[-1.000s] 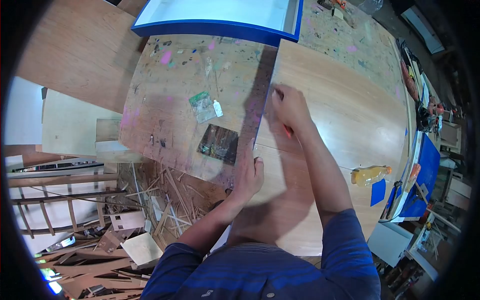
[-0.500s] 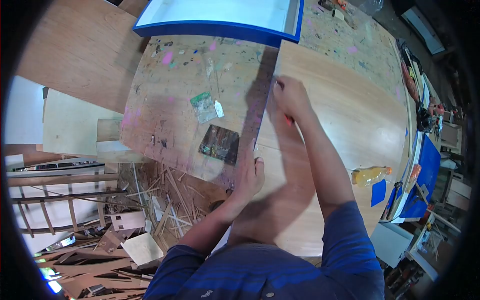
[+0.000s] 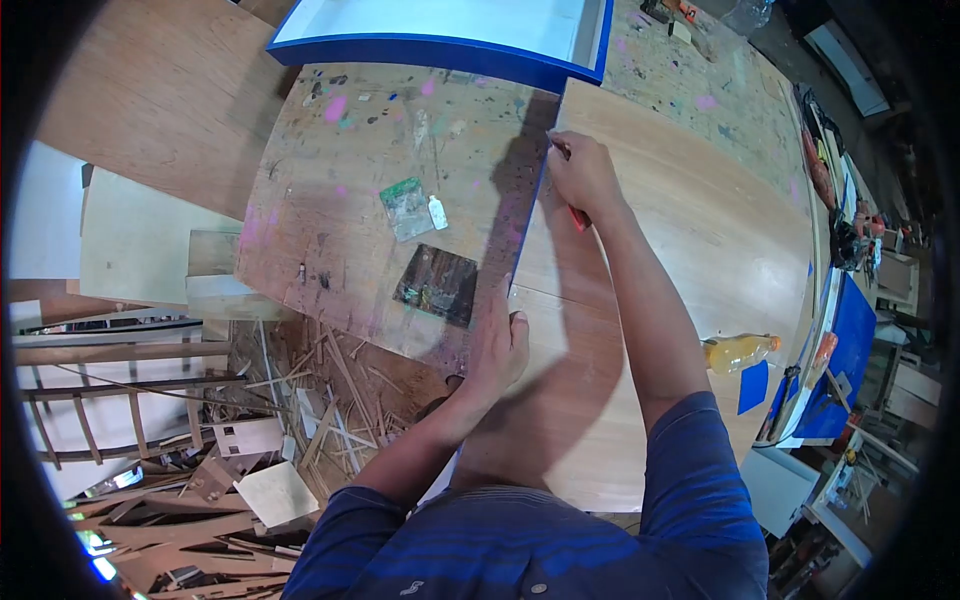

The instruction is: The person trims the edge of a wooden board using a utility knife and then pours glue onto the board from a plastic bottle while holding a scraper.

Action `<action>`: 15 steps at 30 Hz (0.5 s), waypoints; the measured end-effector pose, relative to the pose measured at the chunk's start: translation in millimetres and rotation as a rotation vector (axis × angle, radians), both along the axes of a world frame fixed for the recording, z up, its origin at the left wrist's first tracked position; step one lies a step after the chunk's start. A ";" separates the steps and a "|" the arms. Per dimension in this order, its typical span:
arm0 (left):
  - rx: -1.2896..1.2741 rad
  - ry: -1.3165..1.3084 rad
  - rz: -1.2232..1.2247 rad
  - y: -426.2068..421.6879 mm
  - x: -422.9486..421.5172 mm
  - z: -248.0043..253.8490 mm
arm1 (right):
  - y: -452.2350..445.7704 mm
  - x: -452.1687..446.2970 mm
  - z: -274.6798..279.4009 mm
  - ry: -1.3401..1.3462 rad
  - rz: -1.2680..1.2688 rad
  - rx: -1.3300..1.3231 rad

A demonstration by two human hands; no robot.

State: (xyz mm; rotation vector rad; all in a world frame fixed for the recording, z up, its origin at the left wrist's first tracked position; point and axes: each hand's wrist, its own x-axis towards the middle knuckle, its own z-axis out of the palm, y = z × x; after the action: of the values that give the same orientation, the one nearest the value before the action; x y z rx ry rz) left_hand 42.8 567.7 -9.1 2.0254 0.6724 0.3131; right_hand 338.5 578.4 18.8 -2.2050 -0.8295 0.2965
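Observation:
A large pale wooden board (image 3: 680,190) lies on the workbench, with a thin blue strip (image 3: 531,215) along its left edge. My right hand (image 3: 583,175) is closed around a red-handled tool (image 3: 579,218) at the upper part of that edge. The tool's red end sticks out below the hand; its working end is mostly hidden. Lower down the same edge, my left hand (image 3: 497,345) grips the board, with the fingers along the side and the thumb over the top.
Left of the board, the paint-stained workbench (image 3: 345,230) holds a small white bottle (image 3: 437,214), a green-and-grey square (image 3: 405,208) and a dark square plate (image 3: 437,285). A blue-edged white tray (image 3: 430,50) stands beyond. A bottle of yellow liquid (image 3: 740,352) lies at right. Wood scraps (image 3: 345,400) litter the floor.
My right hand has moved a little farther up the board's left edge with the red-handled tool, and more of the blue strip shows below it. My left hand stays about where it was.

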 end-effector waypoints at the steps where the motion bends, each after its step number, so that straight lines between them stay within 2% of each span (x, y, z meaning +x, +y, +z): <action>1: 0.001 -0.003 0.001 -1.9 -2.4 0.4 | 0.6 -2.4 -3.7 -0.015 -0.009 0.007; 5: 0.039 -0.033 0.000 2.2 0.0 0.5 | -3.9 0.0 0.7 0.079 -0.017 0.022; 9: -0.058 0.002 0.000 1.2 0.3 5.5 | 8.5 22.0 1.1 0.026 -0.051 0.003; 15: 0.003 -0.025 -0.007 0.5 -1.1 -5.0 | 2.4 24.0 -1.7 -0.005 0.002 -0.045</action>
State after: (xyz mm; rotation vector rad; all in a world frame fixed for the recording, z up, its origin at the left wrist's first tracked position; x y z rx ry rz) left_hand 41.7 568.2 -14.0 2.0227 0.6493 0.3353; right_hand 362.4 580.8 17.1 -2.2478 -0.8351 0.3141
